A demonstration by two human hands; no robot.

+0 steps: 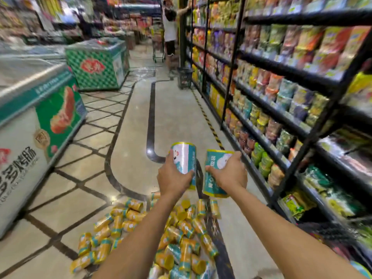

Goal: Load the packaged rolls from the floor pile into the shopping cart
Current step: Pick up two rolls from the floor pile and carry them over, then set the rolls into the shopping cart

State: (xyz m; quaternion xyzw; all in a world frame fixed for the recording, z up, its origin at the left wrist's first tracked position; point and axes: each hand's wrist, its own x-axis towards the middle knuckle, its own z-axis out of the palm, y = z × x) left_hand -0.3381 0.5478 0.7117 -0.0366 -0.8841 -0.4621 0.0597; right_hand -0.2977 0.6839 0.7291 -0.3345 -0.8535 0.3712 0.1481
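Note:
A pile of yellow and teal packaged rolls (171, 236) lies scattered on the tiled floor at the bottom centre, partly hidden by my forearms. My left hand (173, 179) grips one teal and white packaged roll (185, 158), held upright above the pile. My right hand (229, 174) grips a second teal roll (214, 178), tilted slightly, right beside the first. The two rolls are close together but apart. A shopping cart (158, 48) stands far down the aisle next to a person; no cart is near my hands.
Black shelving (281, 97) full of snack bags runs along the right side. Chest freezers (36, 117) stand on the left, another green one (96, 65) behind. A black basket (184, 77) sits on the floor by the shelves. A person (170, 27) stands at the aisle's far end.

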